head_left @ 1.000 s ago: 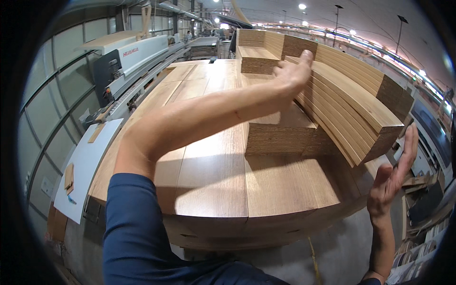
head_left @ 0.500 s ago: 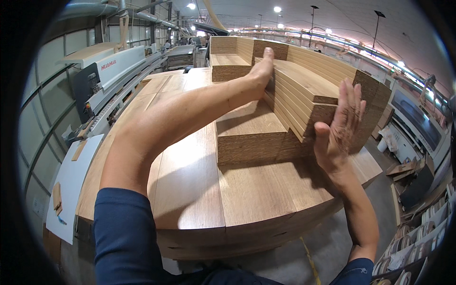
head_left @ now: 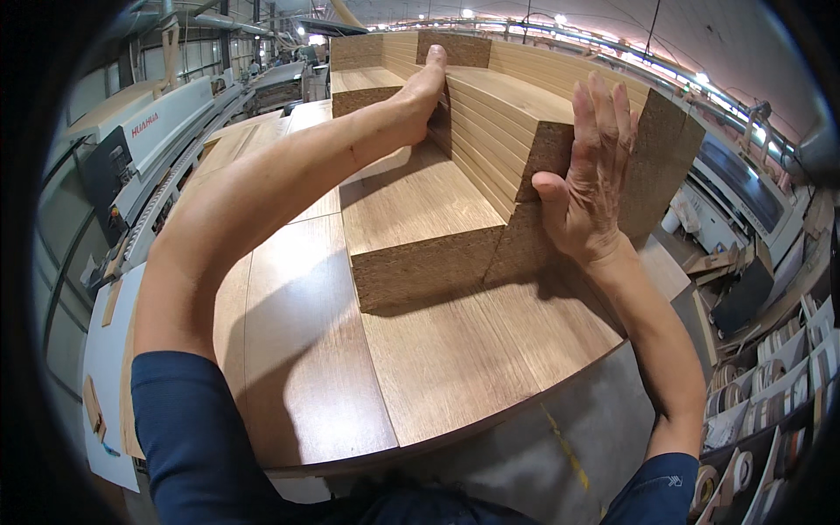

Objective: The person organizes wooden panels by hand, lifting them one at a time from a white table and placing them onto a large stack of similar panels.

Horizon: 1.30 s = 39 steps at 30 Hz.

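Stack (head_left: 477,144): right between the two hands, wood-look boards piled flat, long sides facing left.
Left hand (head_left: 426,92): up by the far end, thumb up, palm seemingly flat on it. Fingers mostly hidden, so can't swear how they're set.
Right hand (head_left: 595,179): against the near end, fingers straight and pointing up, thumb out to the side.
Grip: nothing's wrapped around anything. Both hands look flat and open, spread the length of the stack, kinda like bookends.
Lower block (head_left: 420,267): below the hands, out to the left of the stack. Looks like the stack sits on that same layer, but the right palm covers part of the join.
Back row (head_left: 669,149): right of the right fingers, standing taller.
Far block (head_left: 359,101): past the left wrist, off to its left.
Edges: I'd call the piling done for this stack, the board edges look pretty even.
Ends: mostly covered by the hands, so can't tell how much evening up is left.
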Each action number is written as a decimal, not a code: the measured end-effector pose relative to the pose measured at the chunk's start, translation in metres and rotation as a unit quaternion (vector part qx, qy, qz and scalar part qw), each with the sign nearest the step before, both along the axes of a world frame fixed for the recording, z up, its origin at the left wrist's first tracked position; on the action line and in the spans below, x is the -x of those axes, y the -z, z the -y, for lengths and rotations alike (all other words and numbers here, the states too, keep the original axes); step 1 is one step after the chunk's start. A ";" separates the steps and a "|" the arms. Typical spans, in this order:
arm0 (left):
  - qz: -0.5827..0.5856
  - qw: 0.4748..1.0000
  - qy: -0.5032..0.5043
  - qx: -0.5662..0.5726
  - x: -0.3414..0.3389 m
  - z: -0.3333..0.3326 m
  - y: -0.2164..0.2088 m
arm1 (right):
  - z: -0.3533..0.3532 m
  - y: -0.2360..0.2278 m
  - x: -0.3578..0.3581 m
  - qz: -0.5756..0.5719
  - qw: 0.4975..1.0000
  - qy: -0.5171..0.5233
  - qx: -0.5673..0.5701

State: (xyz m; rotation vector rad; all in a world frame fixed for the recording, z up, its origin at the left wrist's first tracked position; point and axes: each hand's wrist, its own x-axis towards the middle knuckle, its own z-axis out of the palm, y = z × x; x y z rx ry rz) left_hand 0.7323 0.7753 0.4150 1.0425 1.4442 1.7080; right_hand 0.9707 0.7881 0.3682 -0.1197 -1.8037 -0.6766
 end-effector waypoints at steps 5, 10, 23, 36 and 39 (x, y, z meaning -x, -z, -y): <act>-0.007 1.000 0.000 0.020 0.001 0.001 0.001 | -0.002 0.000 0.005 -0.019 1.000 -0.013 -0.009; 0.072 0.994 0.073 -0.026 -0.025 0.019 -0.007 | -0.002 -0.019 0.003 -0.076 0.996 -0.044 -0.033; 0.051 0.987 0.132 -0.080 -0.028 0.010 0.002 | -0.008 -0.014 0.003 -0.055 0.998 -0.007 0.003; -0.027 0.919 0.263 -0.292 -0.018 0.007 -0.004 | -0.016 -0.021 -0.026 0.085 0.977 -0.197 0.014; 0.110 0.993 -0.052 0.007 -0.023 0.055 -0.016 | -0.063 -0.023 -0.081 -0.054 0.986 -0.158 -0.031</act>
